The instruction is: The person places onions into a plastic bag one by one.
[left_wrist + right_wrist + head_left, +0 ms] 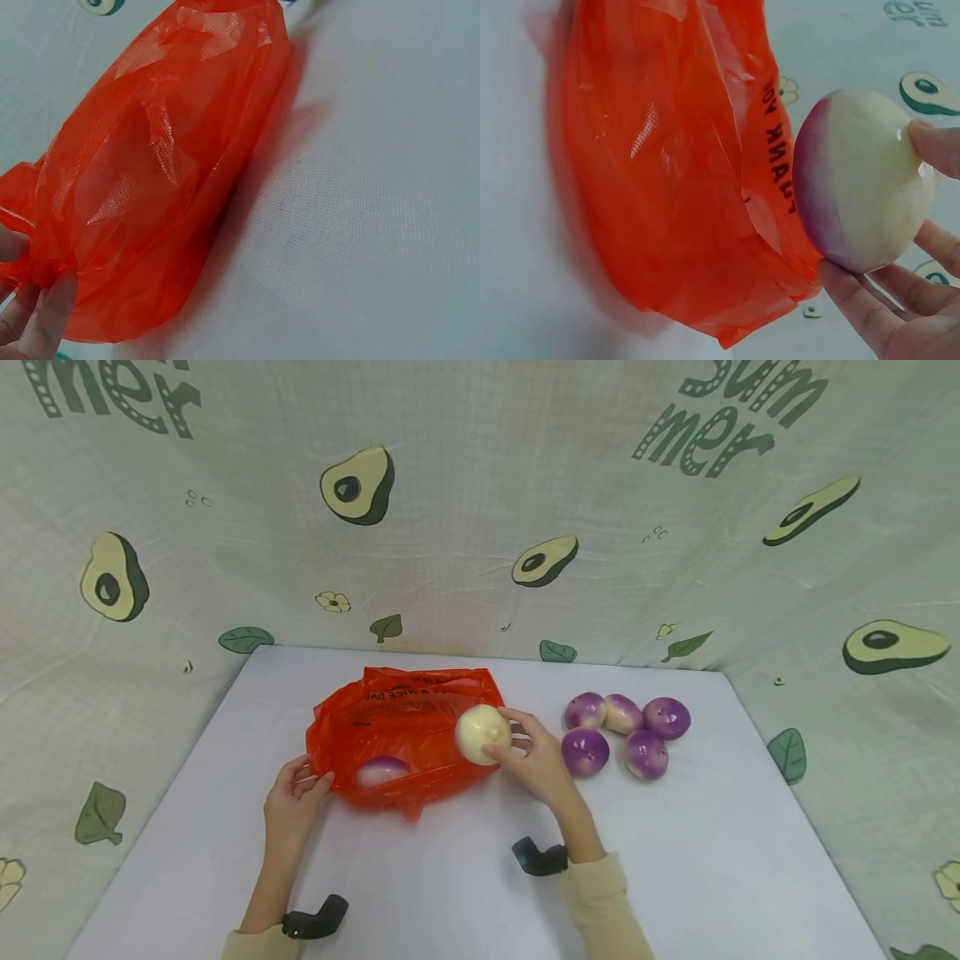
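Observation:
A red plastic bag (431, 785) with dark printed lettering lies on the table, its mouth spread open. The fingers and thumb of my left hand (291, 802) pinch the bag's left edge; the left wrist view shows the film bunched between them. In my right hand (542, 764) is a glossy purple-and-white turnip (866, 180), gripped between thumb and fingers at the bag's right rim. Its pale side faces up in the head view. Another turnip (382, 769) lies inside the bag, partly covered by the front film.
Several more purple-and-white turnips (647, 755) sit in a cluster on the white table (720, 852), to the right of my right hand. A cloth printed with avocados (358, 485) hangs behind the table and at its sides.

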Motion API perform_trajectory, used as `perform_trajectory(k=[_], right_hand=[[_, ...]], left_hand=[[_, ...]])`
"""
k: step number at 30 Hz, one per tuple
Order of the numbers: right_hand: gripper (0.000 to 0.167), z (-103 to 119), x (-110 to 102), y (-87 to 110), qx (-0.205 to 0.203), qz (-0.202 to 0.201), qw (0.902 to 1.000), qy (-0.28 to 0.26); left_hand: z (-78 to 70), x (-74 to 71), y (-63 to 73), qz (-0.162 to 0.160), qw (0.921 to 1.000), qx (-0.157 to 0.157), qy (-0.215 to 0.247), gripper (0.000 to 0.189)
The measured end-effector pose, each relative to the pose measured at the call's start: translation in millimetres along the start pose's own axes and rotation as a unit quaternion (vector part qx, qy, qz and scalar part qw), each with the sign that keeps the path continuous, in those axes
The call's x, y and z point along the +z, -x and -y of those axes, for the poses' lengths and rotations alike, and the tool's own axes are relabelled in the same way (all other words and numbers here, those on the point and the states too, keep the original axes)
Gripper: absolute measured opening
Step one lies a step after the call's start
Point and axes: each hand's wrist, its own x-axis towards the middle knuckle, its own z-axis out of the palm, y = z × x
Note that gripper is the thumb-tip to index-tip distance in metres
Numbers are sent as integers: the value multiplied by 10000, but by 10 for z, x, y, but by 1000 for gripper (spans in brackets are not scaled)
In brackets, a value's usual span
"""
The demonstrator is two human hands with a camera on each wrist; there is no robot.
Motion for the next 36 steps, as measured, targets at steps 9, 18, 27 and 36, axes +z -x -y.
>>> perform_trajectory(k=[9,18,27,36], right_hand=[[60,46,109,-49,-200,128,9996,180],[58,68,225,-109,-344,331,9987,192],[59,96,313,-165,-445,484,9976,207],[59,78,397,-200,-415,572,9958,581]], left_hand=[[2,-1,4,-28,10000,18,-43,47],[1,-1,-2,-32,10000,3,-31,47],[-12,-9,8,-8,9999,-50,-106,49],[12,3,-3,-34,10000,20,5,46]])
